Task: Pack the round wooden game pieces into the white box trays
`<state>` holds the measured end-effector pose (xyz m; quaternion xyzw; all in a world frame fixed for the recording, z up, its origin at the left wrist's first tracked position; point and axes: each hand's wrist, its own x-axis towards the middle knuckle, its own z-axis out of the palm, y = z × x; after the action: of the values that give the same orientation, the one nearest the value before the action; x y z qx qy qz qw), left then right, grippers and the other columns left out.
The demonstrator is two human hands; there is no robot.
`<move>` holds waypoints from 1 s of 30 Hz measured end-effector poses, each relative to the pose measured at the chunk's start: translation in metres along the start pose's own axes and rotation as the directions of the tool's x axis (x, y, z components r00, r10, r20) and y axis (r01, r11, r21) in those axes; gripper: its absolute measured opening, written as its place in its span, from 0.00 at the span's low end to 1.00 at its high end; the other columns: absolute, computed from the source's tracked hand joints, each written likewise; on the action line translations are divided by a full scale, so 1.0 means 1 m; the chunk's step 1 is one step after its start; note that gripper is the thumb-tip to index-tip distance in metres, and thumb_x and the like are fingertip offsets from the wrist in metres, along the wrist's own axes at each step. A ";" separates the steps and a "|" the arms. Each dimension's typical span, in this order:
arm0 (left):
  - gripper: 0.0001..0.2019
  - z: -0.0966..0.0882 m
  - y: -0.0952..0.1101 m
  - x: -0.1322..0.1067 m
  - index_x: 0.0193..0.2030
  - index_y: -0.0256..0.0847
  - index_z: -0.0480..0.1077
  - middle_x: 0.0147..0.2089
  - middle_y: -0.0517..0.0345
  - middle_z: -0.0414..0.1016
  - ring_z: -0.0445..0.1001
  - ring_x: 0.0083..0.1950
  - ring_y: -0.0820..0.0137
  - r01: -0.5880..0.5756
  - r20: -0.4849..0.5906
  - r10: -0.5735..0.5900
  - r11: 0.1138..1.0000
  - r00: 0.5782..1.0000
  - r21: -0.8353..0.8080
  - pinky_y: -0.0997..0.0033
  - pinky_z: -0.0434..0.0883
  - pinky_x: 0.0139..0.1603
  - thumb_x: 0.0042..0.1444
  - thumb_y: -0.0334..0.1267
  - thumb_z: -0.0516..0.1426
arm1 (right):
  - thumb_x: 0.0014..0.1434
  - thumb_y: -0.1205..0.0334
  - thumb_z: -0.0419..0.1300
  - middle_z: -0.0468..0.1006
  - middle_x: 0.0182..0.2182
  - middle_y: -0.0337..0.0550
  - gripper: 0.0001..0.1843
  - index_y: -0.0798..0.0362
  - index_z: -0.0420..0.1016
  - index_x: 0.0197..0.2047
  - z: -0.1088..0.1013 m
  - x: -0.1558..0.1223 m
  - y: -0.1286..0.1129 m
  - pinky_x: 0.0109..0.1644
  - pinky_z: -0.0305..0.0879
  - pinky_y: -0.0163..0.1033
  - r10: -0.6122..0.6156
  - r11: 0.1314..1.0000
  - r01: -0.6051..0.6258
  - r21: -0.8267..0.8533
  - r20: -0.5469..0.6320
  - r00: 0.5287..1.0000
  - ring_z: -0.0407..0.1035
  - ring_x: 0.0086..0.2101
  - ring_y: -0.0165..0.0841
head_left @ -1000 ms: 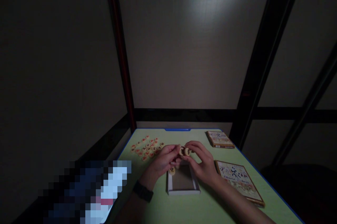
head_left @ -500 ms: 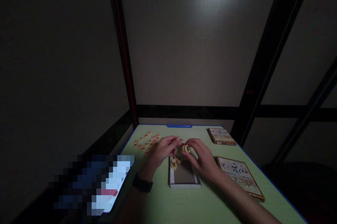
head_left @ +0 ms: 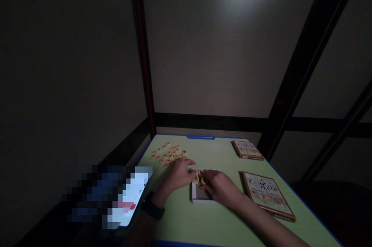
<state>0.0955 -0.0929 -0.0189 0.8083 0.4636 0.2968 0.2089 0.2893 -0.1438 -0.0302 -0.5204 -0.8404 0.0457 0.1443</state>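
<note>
A shallow box tray (head_left: 205, 201) with pale sides and a grey-brown floor lies on the green table, several round Chinese chess pieces (head_left: 196, 180) in its far left part. My right hand (head_left: 222, 188) reaches down into this tray, thumb and fingers pinched on a xiangqi piece (head_left: 204, 181). At the tray's far left corner is my left hand (head_left: 180, 172), its fingers stretched out and apart, with nothing seen in them. Beyond it, several loose pieces (head_left: 163, 158) with red or dark characters are spread over the table.
Two flat printed boxes lie on the right: a nearer one (head_left: 269, 194) beside my right forearm and a farther one (head_left: 247, 150). At the left table edge, a lit, pixelated screen (head_left: 130, 196) lies near my left wrist, which wears a dark watch (head_left: 152, 206). Walls stand behind.
My right hand has lowered from above the tray into it with the chess piece. My left hand has drawn slightly away from the right one, its fingers spreading. The view has shifted slightly.
</note>
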 end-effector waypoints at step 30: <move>0.14 0.004 0.005 -0.007 0.37 0.38 0.76 0.40 0.51 0.74 0.71 0.46 0.59 -0.084 0.187 0.087 0.996 0.978 -0.021 0.65 0.69 0.47 0.40 0.33 0.65 | 0.54 0.72 0.58 0.81 0.32 0.43 0.11 0.50 0.66 0.40 -0.001 0.003 0.000 0.34 0.60 0.34 0.058 0.966 -0.059 0.251 0.010 0.998 0.75 0.33 0.36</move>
<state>0.0984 -0.1011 -0.0209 0.8505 0.4047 0.2309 0.2441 0.2887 -0.1410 -0.0284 -0.5225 -0.8123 0.1566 0.2066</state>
